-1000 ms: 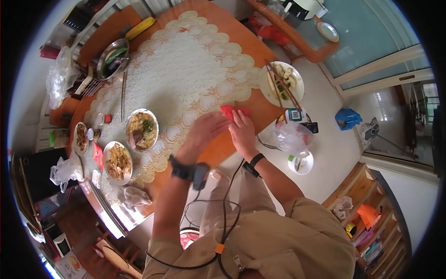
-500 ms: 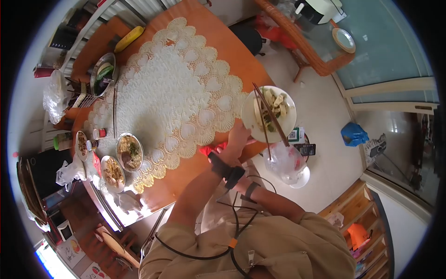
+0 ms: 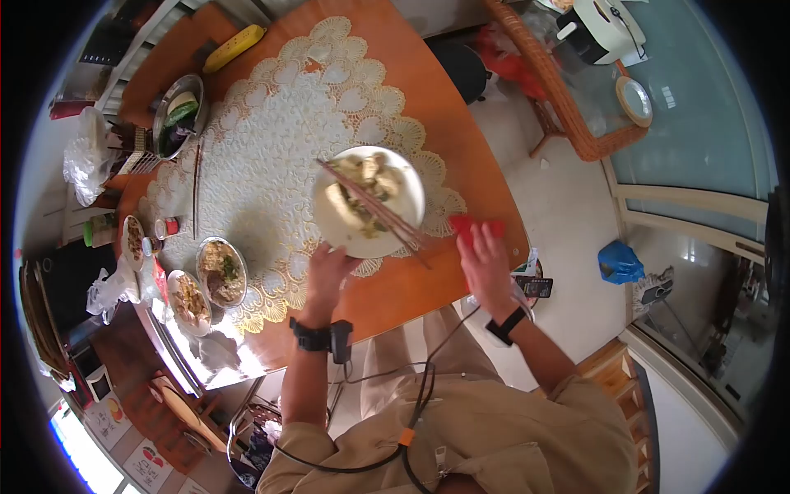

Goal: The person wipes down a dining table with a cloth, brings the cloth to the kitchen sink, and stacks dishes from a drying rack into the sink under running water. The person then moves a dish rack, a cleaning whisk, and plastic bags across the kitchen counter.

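A white plate (image 3: 329,221) of food, with chunky pale pieces and some greens, is held over the lace tablecloth by my left hand (image 3: 327,276), gripping its near rim. Brown chopsticks (image 3: 372,204) lie across the plate and look smeared by motion. To the right, my right hand (image 3: 487,270) is at the table's right side with its fingers over a red cloth (image 3: 462,224), which it holds. Part of the cloth is hidden under the fingers.
Bowls and plates of food, including a noodle-like bowl (image 3: 220,272) and a plate (image 3: 189,303), stand on the left. Behind them are a metal basin (image 3: 179,115) and a banana (image 3: 234,48). A phone (image 3: 536,286) lies beyond the table's right edge.
The plate with chopsticks has moved left, from beyond the table's edge to over the tablecloth. My hands, crossed before, are now apart. The red cloth has moved right with my right hand.
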`<state>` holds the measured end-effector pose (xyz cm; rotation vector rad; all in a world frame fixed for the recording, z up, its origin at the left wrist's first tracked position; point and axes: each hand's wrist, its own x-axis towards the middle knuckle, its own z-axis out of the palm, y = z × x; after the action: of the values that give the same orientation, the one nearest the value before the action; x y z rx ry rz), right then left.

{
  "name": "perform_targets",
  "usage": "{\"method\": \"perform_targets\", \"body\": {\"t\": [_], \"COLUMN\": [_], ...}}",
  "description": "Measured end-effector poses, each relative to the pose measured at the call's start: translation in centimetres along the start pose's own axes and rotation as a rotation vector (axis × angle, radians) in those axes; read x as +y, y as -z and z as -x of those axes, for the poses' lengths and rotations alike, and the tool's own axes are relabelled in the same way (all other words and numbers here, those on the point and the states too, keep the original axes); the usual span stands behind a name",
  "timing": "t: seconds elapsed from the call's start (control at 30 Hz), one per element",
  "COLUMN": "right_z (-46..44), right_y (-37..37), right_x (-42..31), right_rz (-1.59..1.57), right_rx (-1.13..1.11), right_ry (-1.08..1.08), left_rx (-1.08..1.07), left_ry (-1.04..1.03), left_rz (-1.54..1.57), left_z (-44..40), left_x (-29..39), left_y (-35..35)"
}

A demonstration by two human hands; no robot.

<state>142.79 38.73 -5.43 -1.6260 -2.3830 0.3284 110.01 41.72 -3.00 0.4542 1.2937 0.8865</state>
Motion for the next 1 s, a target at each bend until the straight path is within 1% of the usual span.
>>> {"method": "perform_targets", "body": {"t": [0.07, 0.1, 0.17, 0.23, 0.27, 0.3, 0.4, 0.43, 0.57, 0.63, 0.7, 0.77, 0.8, 0.87, 0.9, 0.93, 0.97, 1.0], "right_z": [-5.8, -9.2, -17.0, -24.3, -27.4, -29.0, -26.7, -24.5, -9.4, -2.1, 2.8, 4.8, 4.6, 3.5, 3.1, 2.9, 3.0, 2.8], "right_y": [1.4, 1.4, 0.5, -1.9, -2.5, -2.8, -3.0, -2.3, 0.9, 0.0, -1.2, -3.3, -4.3, -6.0, -6.5, -6.7, -6.3, -6.0], "right_x": [2.2, 3.1, 5.5, 7.5, 8.5, 8.7, 9.1, 8.7, 4.8, 3.0, 0.0, -4.7, -7.3, -13.1, -15.4, -16.7, -16.8, -16.8], "right_rz": [0.047, 0.054, 0.133, 0.152, 0.167, 0.180, 0.154, 0.147, 0.072, 0.096, 0.084, 0.032, -0.017, -0.029, -0.091, -0.152, -0.152, -0.206], "right_rx": [0.026, 0.031, 0.136, 0.216, 0.223, 0.233, 0.270, 0.245, 0.066, 0.047, 0.047, 0.044, -0.020, -0.006, -0.010, -0.008, 0.000, -0.038], "right_ry": [0.015, 0.029, 0.141, 0.179, 0.186, 0.190, 0.237, 0.231, 0.115, 0.032, -0.006, -0.001, 0.034, 0.142, 0.207, 0.275, 0.261, 0.304], "left_rx": [0.162, 0.167, 0.164, 0.178, 0.193, 0.201, 0.237, 0.229, 0.173, 0.139, 0.131, 0.105, 0.094, 0.115, 0.139, 0.131, 0.132, 0.133], "left_ry": [0.007, 0.016, -0.044, -0.040, -0.042, -0.038, -0.062, -0.065, -0.072, -0.081, -0.080, -0.060, -0.040, -0.013, 0.002, 0.007, 0.009, 0.004], "left_rz": [0.096, 0.107, 0.193, 0.233, 0.268, 0.267, 0.250, 0.253, 0.258, 0.276, 0.315, 0.330, 0.342, 0.297, 0.255, 0.246, 0.212, 0.180], "left_z": [0.0, 0.3, 0.3, 0.4, 0.7, 1.0, 1.4, 1.5, 1.2, 1.4, 1.8, 2.3, 2.7, 4.7, 5.4, 6.2, 7.4, 8.2], "left_x": [-0.5, -0.9, -1.4, -1.6, -1.9, -2.0, -1.6, -1.6, -2.1, -2.4, -2.2, -2.2, -2.2, -2.1, -2.2, -2.7, -3.1, -3.5], "left_y": [2.6, 4.0, 6.7, 8.8, 9.5, 10.0, 11.0, 11.3, 13.0, 13.2, 13.0, 12.7, 12.7, 12.3, 12.2, 12.3, 12.7, 13.1]}}
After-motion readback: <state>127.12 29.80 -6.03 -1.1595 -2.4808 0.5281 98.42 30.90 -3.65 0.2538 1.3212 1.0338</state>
